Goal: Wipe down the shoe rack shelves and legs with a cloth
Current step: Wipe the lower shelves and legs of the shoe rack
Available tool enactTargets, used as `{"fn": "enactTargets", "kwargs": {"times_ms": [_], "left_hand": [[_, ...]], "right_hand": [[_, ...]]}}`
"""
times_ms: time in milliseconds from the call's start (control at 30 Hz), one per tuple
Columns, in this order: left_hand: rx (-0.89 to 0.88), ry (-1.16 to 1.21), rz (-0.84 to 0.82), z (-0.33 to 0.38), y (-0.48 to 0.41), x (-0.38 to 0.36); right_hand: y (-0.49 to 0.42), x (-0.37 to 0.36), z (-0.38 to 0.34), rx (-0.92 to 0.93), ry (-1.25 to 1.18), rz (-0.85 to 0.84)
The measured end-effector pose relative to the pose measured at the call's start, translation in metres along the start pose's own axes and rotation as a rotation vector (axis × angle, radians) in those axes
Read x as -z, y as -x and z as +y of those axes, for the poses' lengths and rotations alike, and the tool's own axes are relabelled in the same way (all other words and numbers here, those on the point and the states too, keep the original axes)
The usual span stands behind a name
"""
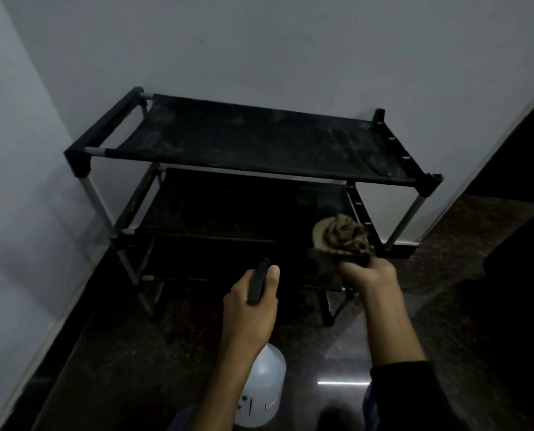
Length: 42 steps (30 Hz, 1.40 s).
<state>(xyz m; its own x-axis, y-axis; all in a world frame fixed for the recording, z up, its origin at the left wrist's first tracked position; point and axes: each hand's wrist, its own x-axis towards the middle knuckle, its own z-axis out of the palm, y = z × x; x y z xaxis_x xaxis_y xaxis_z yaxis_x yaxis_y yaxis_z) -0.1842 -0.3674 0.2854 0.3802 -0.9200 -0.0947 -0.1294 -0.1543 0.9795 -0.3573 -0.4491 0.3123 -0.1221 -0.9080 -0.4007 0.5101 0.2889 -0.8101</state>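
A black shoe rack (244,141) with dusty fabric shelves and silver legs stands in the corner against the wall. My right hand (368,276) grips a bunched brown cloth (341,236), held in front of the right end of the middle shelf (244,206). My left hand (251,303) is closed around the black trigger head (257,283) of a white spray bottle (264,390), whose nozzle points toward the lower shelves. The bottle's body hangs below my left wrist.
Pale walls meet at the left behind the rack. The floor (135,353) is dark, glossy stone with a light reflection near my right arm. A dark doorway or panel (514,150) lies to the right of the rack.
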Motion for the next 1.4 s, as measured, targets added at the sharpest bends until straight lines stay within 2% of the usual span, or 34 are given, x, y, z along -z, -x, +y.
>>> {"fn": "enactTargets", "kwargs": {"times_ms": [67, 133, 167, 233, 300, 333, 433, 500, 600, 700, 767, 867, 1000, 1100, 1167, 1267, 1400], "left_hand": [[0.009, 0.008, 0.012, -0.005, -0.001, 0.005], [0.018, 0.03, 0.013, -0.008, -0.002, 0.01], [0.022, 0.046, 0.013, -0.008, -0.002, 0.012], [0.027, 0.066, 0.022, -0.01, -0.003, 0.014], [0.021, 0.066, 0.03, -0.012, -0.002, 0.017], [0.021, 0.07, 0.035, -0.012, -0.003, 0.019], [0.042, 0.113, 0.066, -0.015, -0.003, 0.028], [0.054, 0.136, 0.095, -0.018, -0.004, 0.037], [0.085, 0.166, 0.178, -0.024, -0.006, 0.056], [0.072, 0.141, 0.244, -0.029, -0.009, 0.072], [0.048, 0.104, 0.252, -0.03, -0.012, 0.076], [0.028, 0.059, 0.217, -0.031, -0.021, 0.077], [0.045, -0.041, 0.163, -0.029, -0.033, 0.071], [0.059, -0.066, 0.163, -0.03, -0.036, 0.068], [0.075, -0.035, 0.15, -0.033, -0.037, 0.07], [0.091, -0.02, 0.159, -0.037, -0.035, 0.08], [0.096, -0.05, 0.218, -0.044, -0.032, 0.101]], "right_hand": [[-0.013, -0.005, -0.001, 0.064, -0.221, 0.057], [-0.038, -0.018, 0.009, 0.166, -0.342, 0.259], [-0.045, -0.026, 0.014, 0.235, -0.252, 0.36], [-0.06, -0.031, 0.034, 0.37, 0.153, 0.407], [-0.062, -0.039, 0.058, 0.406, 0.54, 0.333], [-0.063, -0.044, 0.07, 0.483, 0.747, 0.269], [-0.054, -0.071, 0.108, 0.876, 1.276, -0.014], [-0.05, -0.096, 0.13, 0.859, 1.469, -0.105], [-0.045, -0.138, 0.154, 0.858, 1.63, -0.268], [-0.045, -0.142, 0.159, 1.011, 1.723, -0.523], [-0.057, -0.122, 0.145, 1.098, 1.748, -0.546], [-0.078, -0.08, 0.113, 1.101, 1.754, -0.447], [-0.086, -0.034, 0.083, 1.016, 1.658, -0.217], [-0.082, -0.052, 0.084, 0.961, 1.58, -0.12], [-0.075, -0.08, 0.099, 0.953, 1.61, -0.122], [-0.054, -0.124, 0.131, 0.94, 1.662, -0.234], [-0.03, -0.183, 0.155, 0.906, 1.611, -0.555]]}}
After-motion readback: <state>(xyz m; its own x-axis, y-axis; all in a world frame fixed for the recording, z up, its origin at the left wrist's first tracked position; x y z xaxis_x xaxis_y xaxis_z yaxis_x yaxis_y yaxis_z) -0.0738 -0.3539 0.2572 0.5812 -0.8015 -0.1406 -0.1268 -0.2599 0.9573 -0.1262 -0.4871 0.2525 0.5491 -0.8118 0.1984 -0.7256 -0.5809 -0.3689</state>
